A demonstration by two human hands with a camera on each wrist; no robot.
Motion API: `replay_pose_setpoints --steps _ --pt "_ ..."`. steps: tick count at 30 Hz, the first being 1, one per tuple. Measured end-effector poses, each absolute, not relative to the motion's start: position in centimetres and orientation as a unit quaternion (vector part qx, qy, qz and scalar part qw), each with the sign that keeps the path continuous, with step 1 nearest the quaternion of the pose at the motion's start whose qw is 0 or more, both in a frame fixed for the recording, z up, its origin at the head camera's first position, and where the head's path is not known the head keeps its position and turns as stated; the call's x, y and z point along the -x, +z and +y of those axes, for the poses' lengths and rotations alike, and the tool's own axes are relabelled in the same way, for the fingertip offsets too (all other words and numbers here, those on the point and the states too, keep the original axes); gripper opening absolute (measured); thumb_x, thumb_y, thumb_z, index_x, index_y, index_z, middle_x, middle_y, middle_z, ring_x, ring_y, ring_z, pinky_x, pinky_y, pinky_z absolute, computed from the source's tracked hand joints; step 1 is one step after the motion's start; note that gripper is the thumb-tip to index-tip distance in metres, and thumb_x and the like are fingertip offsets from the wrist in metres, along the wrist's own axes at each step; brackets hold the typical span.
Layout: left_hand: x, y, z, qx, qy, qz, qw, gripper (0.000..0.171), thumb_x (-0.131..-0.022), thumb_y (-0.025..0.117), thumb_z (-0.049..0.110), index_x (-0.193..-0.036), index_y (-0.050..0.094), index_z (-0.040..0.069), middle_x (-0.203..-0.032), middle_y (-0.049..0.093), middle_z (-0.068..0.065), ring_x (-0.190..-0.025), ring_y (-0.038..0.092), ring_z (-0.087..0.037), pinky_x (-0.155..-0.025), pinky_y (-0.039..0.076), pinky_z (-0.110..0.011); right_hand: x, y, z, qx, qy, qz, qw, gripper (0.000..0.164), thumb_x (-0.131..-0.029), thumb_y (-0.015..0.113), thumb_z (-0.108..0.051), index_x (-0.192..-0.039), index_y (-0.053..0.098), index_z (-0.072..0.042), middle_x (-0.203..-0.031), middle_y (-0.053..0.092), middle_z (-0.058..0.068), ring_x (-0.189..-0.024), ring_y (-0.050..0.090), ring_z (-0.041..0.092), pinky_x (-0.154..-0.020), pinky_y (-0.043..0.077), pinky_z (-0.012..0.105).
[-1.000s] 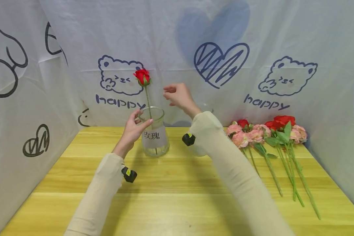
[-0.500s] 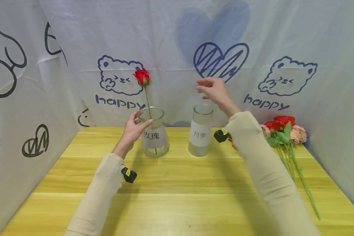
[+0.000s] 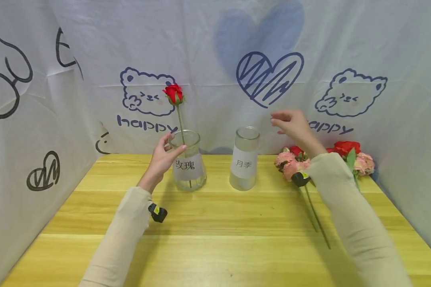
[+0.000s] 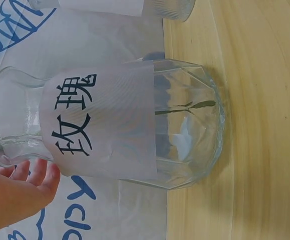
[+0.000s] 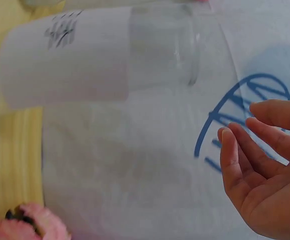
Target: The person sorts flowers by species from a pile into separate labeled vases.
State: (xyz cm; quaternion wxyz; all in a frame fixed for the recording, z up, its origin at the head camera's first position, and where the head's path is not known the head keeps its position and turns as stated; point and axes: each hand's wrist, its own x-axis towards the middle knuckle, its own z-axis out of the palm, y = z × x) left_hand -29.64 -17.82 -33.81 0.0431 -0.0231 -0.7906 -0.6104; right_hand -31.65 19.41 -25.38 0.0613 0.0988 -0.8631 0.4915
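My left hand [image 3: 161,159] holds the neck of a clear glass vase [image 3: 189,180] with a white paper label. In the left wrist view, curled fingers [image 4: 32,175] touch the glass just below its flared rim. A single red rose [image 3: 173,94] stands in this vase, leaning slightly left, its stem reaching down inside. Bare of any object, my right hand [image 3: 295,126] hovers with loosely bent fingers, right of and above a second, narrower labelled glass vase [image 3: 243,182]. The right wrist view has this hand [image 5: 267,165] beside the narrow vase's mouth.
Pink flowers [image 3: 290,167] lie on the wooden table [image 3: 208,255] at the right, partly behind my right sleeve. Larger red blooms [image 3: 346,148] and more pink ones [image 3: 364,163] lie farther right. A printed white cloth [image 3: 208,48] hangs behind the table.
My right hand has moved right, away from the rose and past the narrow vase, dropping a little at the end. That vase has come into view. The left hand stays on its vase.
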Motion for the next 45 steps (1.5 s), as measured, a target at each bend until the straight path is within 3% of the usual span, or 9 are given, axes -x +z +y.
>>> replay_pose_setpoints --steps 11,16,21,23,26,35,45 --pt "29.6 -33.8 -18.0 0.024 -0.607 -0.793 0.043 0.084 -0.091 0.067 0.030 -0.155 0.016 0.009 -0.156 0.025 -0.008 -0.139 0.026 -0.031 -0.111 0.029 -0.048 29.9 -29.0 24.0 -0.060 0.471 -0.879 0.039 0.049 -0.099 0.055 -0.026 -0.138 0.049 0.003 -0.137 0.050 0.023 -0.122 0.048 0.035 -0.102 0.042 0.049" --pt "29.6 -33.8 -17.9 0.020 -0.611 -0.791 0.041 0.083 -0.091 0.067 0.030 -0.154 0.017 0.009 -0.155 0.026 -0.008 -0.138 0.026 -0.030 -0.111 0.029 -0.048 29.2 -31.1 26.1 -0.056 0.458 -0.887 0.032 0.051 -0.100 0.053 -0.029 -0.137 0.049 0.005 -0.135 0.052 0.025 -0.117 0.052 0.037 -0.098 0.044 0.051" --pt "29.6 -33.9 -17.9 0.023 -0.614 -0.788 0.038 0.083 -0.091 0.068 0.030 -0.154 0.017 0.009 -0.156 0.025 -0.008 -0.139 0.026 -0.030 -0.111 0.029 -0.048 28.6 -33.8 28.4 -0.040 0.461 -0.886 0.033 0.051 -0.099 0.056 -0.031 -0.134 0.052 0.006 -0.129 0.055 0.027 -0.095 0.064 0.018 -0.084 0.054 0.038" --pt "29.6 -34.0 -17.9 0.022 -0.616 -0.786 0.039 0.083 -0.091 0.068 0.030 -0.154 0.017 0.009 -0.156 0.025 -0.009 -0.139 0.027 -0.030 -0.111 0.029 -0.047 28.3 -34.8 29.2 -0.036 0.470 -0.882 0.028 0.052 -0.098 0.057 -0.031 -0.134 0.052 0.007 -0.130 0.054 0.027 -0.088 0.062 0.007 -0.079 0.055 0.031" --pt "29.6 -34.0 -17.8 0.020 -0.618 -0.785 0.040 0.083 -0.091 0.068 0.030 -0.154 0.018 0.010 -0.155 0.026 -0.009 -0.138 0.028 -0.030 -0.110 0.030 -0.046 27.8 -36.4 30.2 -0.039 0.486 -0.873 0.021 0.053 -0.098 0.058 -0.029 -0.135 0.049 0.009 -0.130 0.053 0.028 -0.086 0.061 0.000 -0.076 0.056 0.027" --pt "29.6 -34.0 -17.7 0.015 -0.622 -0.782 0.045 0.082 -0.091 0.068 0.029 -0.154 0.019 0.011 -0.155 0.027 -0.005 -0.138 0.027 -0.028 -0.110 0.031 -0.045 26.9 -40.0 32.0 -0.028 0.470 -0.882 -0.013 0.054 -0.098 0.058 -0.030 -0.134 0.050 0.009 -0.126 0.057 0.026 -0.088 0.062 0.004 -0.079 0.055 0.031" --pt "29.5 -34.0 -17.8 0.020 -0.624 -0.780 0.048 0.082 -0.092 0.067 0.029 -0.155 0.018 0.011 -0.155 0.027 -0.005 -0.138 0.027 -0.028 -0.110 0.030 -0.045 27.0 -42.5 32.4 -0.033 0.469 -0.883 -0.018 0.043 -0.096 0.060 -0.011 -0.130 0.050 0.014 -0.120 0.058 0.033 -0.083 0.064 0.007 -0.070 0.057 0.027"
